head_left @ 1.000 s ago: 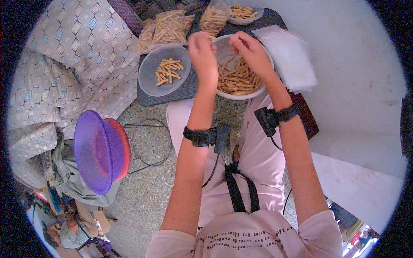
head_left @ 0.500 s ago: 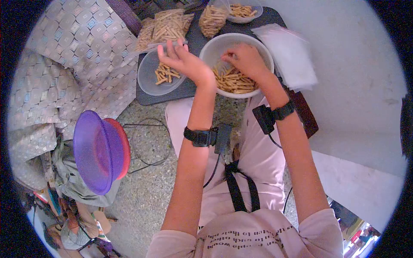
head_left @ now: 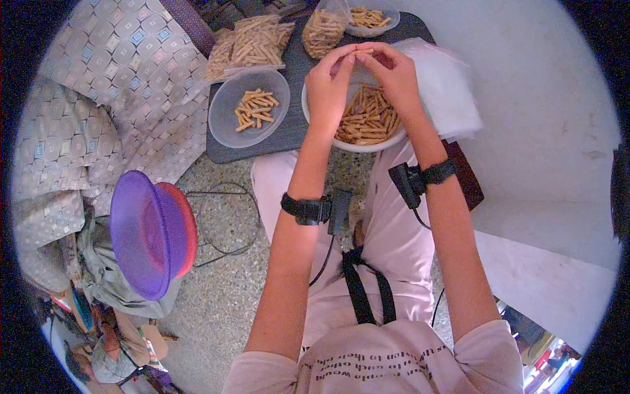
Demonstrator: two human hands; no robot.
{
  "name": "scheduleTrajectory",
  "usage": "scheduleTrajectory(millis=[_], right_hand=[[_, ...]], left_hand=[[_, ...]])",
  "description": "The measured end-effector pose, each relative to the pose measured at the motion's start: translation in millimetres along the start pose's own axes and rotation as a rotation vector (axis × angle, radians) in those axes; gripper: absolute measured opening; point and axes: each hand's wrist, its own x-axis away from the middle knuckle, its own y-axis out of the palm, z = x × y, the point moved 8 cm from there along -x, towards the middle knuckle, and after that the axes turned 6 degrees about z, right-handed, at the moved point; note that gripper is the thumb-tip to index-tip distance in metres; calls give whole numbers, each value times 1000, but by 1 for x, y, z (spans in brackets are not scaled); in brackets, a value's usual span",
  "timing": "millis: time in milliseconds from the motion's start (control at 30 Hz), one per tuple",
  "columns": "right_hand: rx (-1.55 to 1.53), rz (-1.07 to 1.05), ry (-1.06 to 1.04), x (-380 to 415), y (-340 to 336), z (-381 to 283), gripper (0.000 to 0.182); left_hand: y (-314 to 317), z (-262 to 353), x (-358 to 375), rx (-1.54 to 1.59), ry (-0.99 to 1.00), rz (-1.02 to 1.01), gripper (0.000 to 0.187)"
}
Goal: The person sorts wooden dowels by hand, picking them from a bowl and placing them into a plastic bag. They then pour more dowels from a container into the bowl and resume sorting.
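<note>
My left hand [head_left: 328,82] and my right hand [head_left: 397,75] meet above the far side of a white bowl [head_left: 369,148]. Pinched between their fingertips is a thin, light-brown snack stick [head_left: 363,52], partly covered by the fingers. Many more brown snack sticks [head_left: 367,121] lie heaped in the white bowl below my wrists. To the left, a translucent bowl [head_left: 224,128] holds a smaller pile of snack sticks [head_left: 257,108]. A plastic bag filled with sticks [head_left: 321,33] stands just beyond my hands.
Filled bags of sticks [head_left: 256,43] lie at the back left of the dark table [head_left: 295,131]. Behind is another bowl [head_left: 392,26] with sticks. Clear plastic bags [head_left: 449,88] are stacked on the right. Purple [head_left: 141,236] and red [head_left: 188,230] basins stand at lower left.
My left hand has moved right from over the translucent bowl, its fingers now closed. My right hand has risen out of the white bowl, and both now meet on a snack stick.
</note>
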Motion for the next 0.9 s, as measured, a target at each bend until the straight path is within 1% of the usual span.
scheduleTrajectory(millis=[67, 167, 267, 367, 467, 567, 667, 767, 867, 900], right_hand=[[-75, 11, -12, 1, 1, -5, 21], [-70, 15, 20, 2, 0, -7, 21], [-36, -45, -34, 0, 7, -8, 21], [-73, -50, -32, 2, 7, -6, 21], [47, -92, -132, 5, 9, -20, 21], [-10, -12, 7, 3, 4, -6, 20], [-53, 25, -12, 0, 0, -5, 20], [-13, -81, 4, -1, 5, 0, 24], [149, -304, 47, 9, 24, -1, 28], [178, -319, -9, 10, 26, -1, 30]], left_hand=[[-2, 6, 2, -51, -24, -4, 20], [-3, -1, 2, -125, -67, -1, 19], [-4, -1, 3, -127, -83, -11, 17], [-3, -2, 4, -156, -82, -32, 16], [-7, -9, 3, -185, -99, 16, 15], [-8, -7, -1, -114, -69, 43, 15], [-7, -10, -3, 49, -52, 44, 15], [-10, 3, -1, 83, -77, 62, 19], [-12, 5, -1, 162, -65, 105, 18], [-15, 2, -2, 126, -73, 127, 18]])
